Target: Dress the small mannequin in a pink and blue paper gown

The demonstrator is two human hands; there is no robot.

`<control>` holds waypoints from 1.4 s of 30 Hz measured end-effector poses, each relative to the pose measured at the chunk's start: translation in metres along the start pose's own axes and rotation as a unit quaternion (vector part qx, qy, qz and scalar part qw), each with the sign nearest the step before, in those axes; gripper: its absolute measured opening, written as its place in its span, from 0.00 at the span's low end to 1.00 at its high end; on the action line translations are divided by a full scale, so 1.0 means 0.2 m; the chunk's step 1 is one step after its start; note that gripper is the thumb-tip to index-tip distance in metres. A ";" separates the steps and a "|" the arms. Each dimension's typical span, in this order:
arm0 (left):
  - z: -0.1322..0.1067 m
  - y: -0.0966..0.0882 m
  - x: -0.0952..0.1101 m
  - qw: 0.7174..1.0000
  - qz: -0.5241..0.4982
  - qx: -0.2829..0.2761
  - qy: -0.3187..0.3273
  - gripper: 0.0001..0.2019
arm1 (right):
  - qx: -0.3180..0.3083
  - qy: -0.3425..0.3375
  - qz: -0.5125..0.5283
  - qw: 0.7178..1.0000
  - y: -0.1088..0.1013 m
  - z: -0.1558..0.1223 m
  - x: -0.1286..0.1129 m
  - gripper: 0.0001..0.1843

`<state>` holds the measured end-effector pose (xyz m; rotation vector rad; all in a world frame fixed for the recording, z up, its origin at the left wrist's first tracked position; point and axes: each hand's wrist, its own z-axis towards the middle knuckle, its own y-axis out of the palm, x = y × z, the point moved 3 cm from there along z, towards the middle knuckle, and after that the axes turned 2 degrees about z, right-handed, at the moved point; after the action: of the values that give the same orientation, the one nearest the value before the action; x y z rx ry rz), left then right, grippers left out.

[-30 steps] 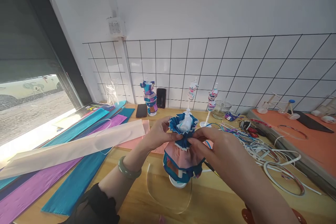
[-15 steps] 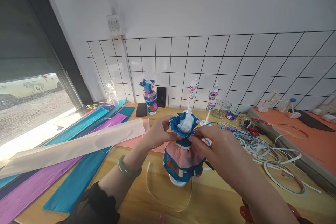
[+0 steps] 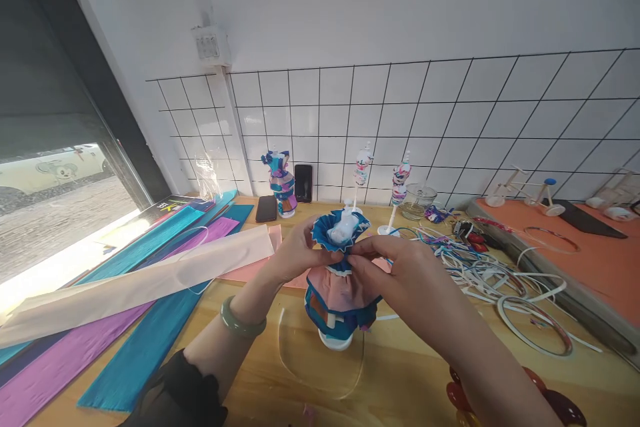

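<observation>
A small mannequin in a crepe-paper dress (image 3: 338,293) stands on a white base at the middle of the wooden table (image 3: 400,380). The dress has a pink skirt with a blue hem and a blue ruffled collar (image 3: 340,232) around the white bust. My left hand (image 3: 295,255) pinches the dress at the waist from the left. My right hand (image 3: 395,277) pinches the same waist from the right, fingers closed on the paper. A green bangle sits on my left wrist.
Long crepe-paper strips (image 3: 135,280) in cream, purple and teal lie at the left. A finished paper-dress doll (image 3: 281,184), two phones (image 3: 304,183) and two wrapped stands (image 3: 361,172) stand by the wire grid. White cords and rings (image 3: 505,280) lie at the right beside an orange mat (image 3: 590,260).
The view has shifted slightly, so the doll sits a little further left. Both hands stay on the dress waist, the right fingers pressed in closer under the collar.
</observation>
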<state>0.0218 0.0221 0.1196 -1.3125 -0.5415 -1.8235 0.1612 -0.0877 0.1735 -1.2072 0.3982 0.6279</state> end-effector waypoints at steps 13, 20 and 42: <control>0.00 -0.02 -0.04 0.999 -0.012 0.015 -0.032 0.31 | 0.014 0.004 0.015 1.000 -0.01 0.02 0.00 0.11; -0.01 -0.04 -0.06 0.999 -0.004 0.023 -0.023 0.29 | 0.013 0.008 0.018 1.000 0.00 0.01 0.00 0.11; 0.00 -0.04 -0.10 0.998 -0.063 0.004 -0.012 0.31 | -0.008 0.012 0.044 0.999 0.04 0.02 0.02 0.10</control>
<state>0.0174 0.0346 0.1026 -1.3214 -0.6567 -1.9086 0.1588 -0.0819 0.1676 -1.2181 0.4691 0.6930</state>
